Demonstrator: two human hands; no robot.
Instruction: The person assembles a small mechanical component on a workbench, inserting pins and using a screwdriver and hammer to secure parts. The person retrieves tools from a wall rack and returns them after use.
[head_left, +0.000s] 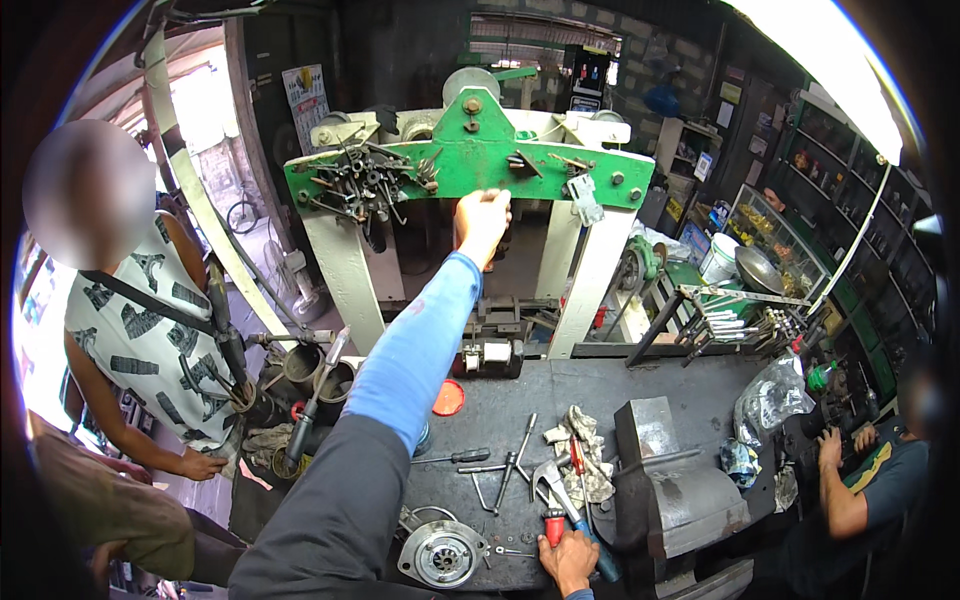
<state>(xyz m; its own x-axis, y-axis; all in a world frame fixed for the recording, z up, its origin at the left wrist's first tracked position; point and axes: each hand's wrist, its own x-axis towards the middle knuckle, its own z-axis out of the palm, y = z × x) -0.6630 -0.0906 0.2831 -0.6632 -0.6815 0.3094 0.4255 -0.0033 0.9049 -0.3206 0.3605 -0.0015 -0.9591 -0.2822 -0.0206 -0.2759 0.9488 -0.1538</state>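
My left hand [482, 225] is raised at arm's length, just in front of the lower edge of a green metal beam [470, 180]. Its fingers are closed; whatever they may hold cannot be made out. My right hand [570, 562] is low over the workbench, its fingers curled at a red cylindrical piece [555, 527] with a dark end. Right beside it lies a claw hammer [552, 480] with a blue handle [606, 562]. A round metal motor part [442, 555] sits on the bench to the left of this hand, with a small wrench [515, 551] between them.
Bolts and small tools [365, 182] cling to the beam. Wrenches [508, 480], a rag [590, 450], a red lid [449, 398] and a heavy metal block [680, 480] occupy the bench. People stand at left [150, 300] and right [890, 480]. Tool-filled cans [300, 365] are at the left edge.
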